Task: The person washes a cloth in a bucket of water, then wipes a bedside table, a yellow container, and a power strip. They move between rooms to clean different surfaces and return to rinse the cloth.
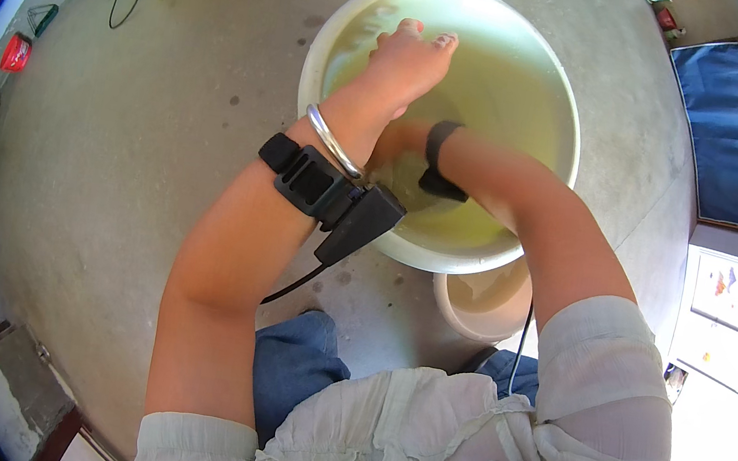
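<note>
A large round white tub (316,76) stands in front of me, filled with cloudy yellow-green water (506,94). Above the water, toward the tub's far side, is my left hand (411,58); its fingers are bent, and whitish foam or a pale bit shows on one finger. Its palm side is hidden, so I cannot make out whether it holds anything. My right hand (403,138) is down in the murky water, partly behind the left forearm. A silver bangle (332,140) and a black strapped device (319,185) sit on my left wrist. Another black strap (442,143) circles my right wrist, partly under water.
A smaller pale bucket (482,301) holding liquid stands against the tub's near side. Black cables (295,284) hang from the wrist devices. On the concrete floor (141,151) lie a red container (16,52) at left and a cable (119,2). Blue cloth (731,131) hangs at right.
</note>
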`<state>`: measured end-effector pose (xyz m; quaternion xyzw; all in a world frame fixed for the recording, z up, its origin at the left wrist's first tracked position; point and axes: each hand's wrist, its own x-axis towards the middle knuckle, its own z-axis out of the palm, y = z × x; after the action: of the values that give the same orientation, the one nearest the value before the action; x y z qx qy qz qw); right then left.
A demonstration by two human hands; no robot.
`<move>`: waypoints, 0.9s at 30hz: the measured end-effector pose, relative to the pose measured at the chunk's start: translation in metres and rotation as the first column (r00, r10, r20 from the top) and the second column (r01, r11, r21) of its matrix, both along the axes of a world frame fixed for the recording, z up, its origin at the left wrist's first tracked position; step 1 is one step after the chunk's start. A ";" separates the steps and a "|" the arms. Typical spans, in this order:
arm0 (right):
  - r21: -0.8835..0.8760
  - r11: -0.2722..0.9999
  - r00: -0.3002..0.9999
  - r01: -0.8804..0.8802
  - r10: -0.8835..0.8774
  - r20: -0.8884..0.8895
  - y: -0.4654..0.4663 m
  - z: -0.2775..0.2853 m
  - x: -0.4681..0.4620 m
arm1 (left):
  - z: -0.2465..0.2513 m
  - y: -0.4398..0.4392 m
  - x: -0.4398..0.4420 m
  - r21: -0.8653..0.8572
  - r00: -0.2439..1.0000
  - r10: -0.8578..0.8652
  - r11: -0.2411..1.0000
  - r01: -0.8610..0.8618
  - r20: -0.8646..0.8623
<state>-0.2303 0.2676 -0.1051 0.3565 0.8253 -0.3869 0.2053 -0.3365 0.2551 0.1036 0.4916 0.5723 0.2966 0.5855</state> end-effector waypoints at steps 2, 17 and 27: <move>0.017 0.999 0.997 0.037 -0.038 0.072 0.052 0.018 0.023 | 0.000 0.004 0.002 0.030 1.000 -0.004 1.000 0.004 -0.009; 0.734 0.679 0.991 0.019 -0.113 0.078 0.010 -0.022 0.044 | 0.003 0.004 0.005 -0.024 0.995 0.070 0.997 -0.069 0.069; 0.421 0.906 0.996 0.049 -0.076 0.047 0.003 0.004 0.049 | 0.022 -0.015 0.009 -0.151 0.986 0.086 0.986 -0.064 0.145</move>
<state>-0.1812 0.2708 -0.1010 0.4304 0.8705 -0.1956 0.1371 -0.3277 0.2399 0.1254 0.4017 0.5644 0.3122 0.6501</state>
